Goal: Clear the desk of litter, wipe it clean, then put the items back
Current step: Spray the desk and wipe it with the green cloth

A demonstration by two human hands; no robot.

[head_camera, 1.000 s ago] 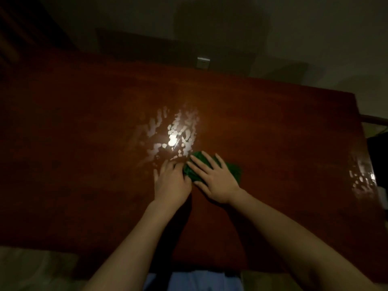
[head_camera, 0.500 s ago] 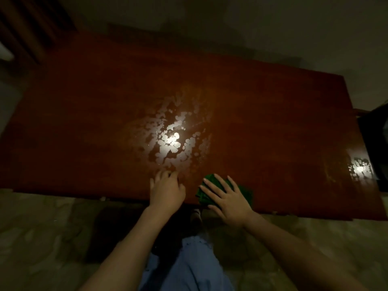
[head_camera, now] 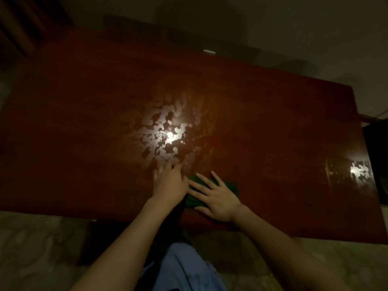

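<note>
A dark red wooden desk [head_camera: 273,133] fills the view, dimly lit. A green cloth [head_camera: 232,186] lies near the desk's front edge. My right hand [head_camera: 218,198] presses flat on the cloth, fingers spread, covering most of it. Just left of it, my left hand [head_camera: 170,185] rests flat on the bare wood, its fingers together, touching the cloth's left edge. Wet streaks [head_camera: 168,133] shine in the light just beyond my left hand.
A second wet shiny patch [head_camera: 360,171] sits near the desk's right edge. A dark object [head_camera: 378,164] stands just off the right end. A small pale item [head_camera: 209,51] shows behind the far edge. Pale floor [head_camera: 42,248] lies below the front edge.
Both hands and the cloth slid toward the desk's front edge, then moved slightly forward again. The view tilted back, so the floor and my blue clothing came into sight.
</note>
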